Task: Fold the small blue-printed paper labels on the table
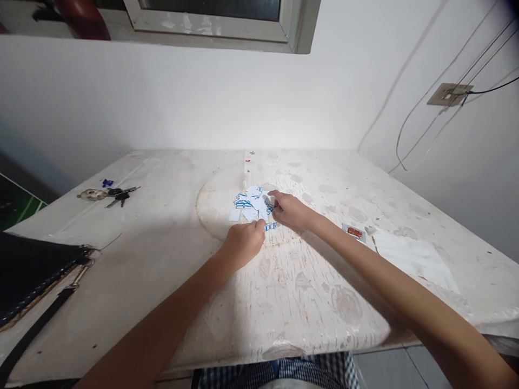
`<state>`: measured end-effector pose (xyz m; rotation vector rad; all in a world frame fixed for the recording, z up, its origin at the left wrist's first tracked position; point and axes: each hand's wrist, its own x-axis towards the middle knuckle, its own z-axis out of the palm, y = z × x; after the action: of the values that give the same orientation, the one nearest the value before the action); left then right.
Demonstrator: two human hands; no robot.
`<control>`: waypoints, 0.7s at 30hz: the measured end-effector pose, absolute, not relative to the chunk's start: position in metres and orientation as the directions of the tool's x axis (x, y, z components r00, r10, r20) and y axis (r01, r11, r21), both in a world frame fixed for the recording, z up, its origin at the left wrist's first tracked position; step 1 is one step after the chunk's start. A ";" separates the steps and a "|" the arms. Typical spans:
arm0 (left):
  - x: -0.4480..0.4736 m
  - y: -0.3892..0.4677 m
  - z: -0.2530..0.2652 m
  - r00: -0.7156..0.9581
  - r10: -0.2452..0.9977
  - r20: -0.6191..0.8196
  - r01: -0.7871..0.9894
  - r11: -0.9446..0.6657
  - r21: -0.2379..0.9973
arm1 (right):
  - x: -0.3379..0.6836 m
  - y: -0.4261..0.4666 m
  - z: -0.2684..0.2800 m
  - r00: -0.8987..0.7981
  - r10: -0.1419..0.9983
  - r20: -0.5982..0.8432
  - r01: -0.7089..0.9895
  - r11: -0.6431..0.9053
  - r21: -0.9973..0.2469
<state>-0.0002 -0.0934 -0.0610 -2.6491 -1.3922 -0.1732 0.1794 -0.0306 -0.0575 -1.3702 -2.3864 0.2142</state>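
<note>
A small heap of white paper pieces (254, 201), some with blue printed drawings, lies in the middle of the table. My left hand (244, 242) is closed at the near edge of the heap, its fingertips pinching a paper piece. From the right, my right hand (292, 210) reaches in with thumb and fingers bent round a piece at the heap's right side, partly hiding it. One blue-printed strip (270, 227) shows between the two hands.
A bunch of keys (118, 195) lies at the left, near a black bag (38, 275) with a strap. To the right are a small packet (353, 232) and a white cloth (411, 258). Behind the table (162, 232) stands a white wall with a socket (449, 95) and cables.
</note>
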 end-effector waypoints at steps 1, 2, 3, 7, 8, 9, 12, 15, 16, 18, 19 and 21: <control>0.000 -0.094 -0.061 0.564 0.809 0.169 0.825 -0.560 -0.072 | 0.179 -0.030 -0.056 -0.462 0.854 0.241 0.803 0.518 -0.296; 0.000 -0.094 -0.060 0.564 0.808 0.169 0.825 -0.561 -0.071 | 0.177 -0.030 -0.055 -0.469 0.851 0.235 0.810 0.521 -0.268; -0.001 -0.094 -0.060 0.564 0.808 0.168 0.825 -0.561 -0.069 | 0.176 -0.030 -0.055 -0.477 0.848 0.230 0.820 0.524 -0.231; -0.001 -0.095 -0.060 0.572 0.803 0.168 0.819 -0.570 -0.062 | 0.169 -0.034 -0.055 -0.513 0.821 0.250 0.839 0.542 -0.058; -0.001 -0.094 -0.060 0.574 0.801 0.172 0.817 -0.573 -0.062 | 0.169 -0.036 -0.056 -0.522 0.812 0.262 0.837 0.546 -0.026; -0.001 -0.094 -0.059 0.577 0.798 0.176 0.815 -0.576 -0.062 | 0.169 -0.037 -0.056 -0.525 0.807 0.272 0.837 0.547 -0.004; -0.002 -0.093 -0.060 0.578 0.796 0.180 0.814 -0.576 -0.067 | 0.177 -0.043 -0.056 -0.489 0.822 0.293 0.858 0.513 -0.007; -0.002 -0.094 -0.061 0.580 0.792 0.188 0.813 -0.578 -0.074 | 0.190 -0.051 -0.051 -0.431 0.855 0.288 0.866 0.481 -0.134; -0.002 -0.094 -0.061 0.581 0.791 0.191 0.812 -0.578 -0.077 | 0.195 -0.053 -0.049 -0.411 0.871 0.270 0.860 0.468 -0.202; -0.003 -0.094 -0.061 0.579 0.792 0.194 0.814 -0.575 -0.081 | 0.202 -0.058 -0.045 -0.377 0.900 0.218 0.831 0.433 -0.350; -0.003 -0.094 -0.061 0.576 0.794 0.194 0.816 -0.571 -0.083 | 0.205 -0.060 -0.044 -0.365 0.911 0.194 0.806 0.413 -0.423; -0.003 -0.094 -0.061 0.573 0.796 0.194 0.818 -0.569 -0.082 | 0.206 -0.065 -0.042 -0.348 0.924 0.156 0.731 0.372 -0.573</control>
<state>-0.0028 -0.0936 -0.0615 -2.6392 -1.3657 -0.2027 0.2060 -0.0647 -0.0417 -1.4295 -2.1814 0.5682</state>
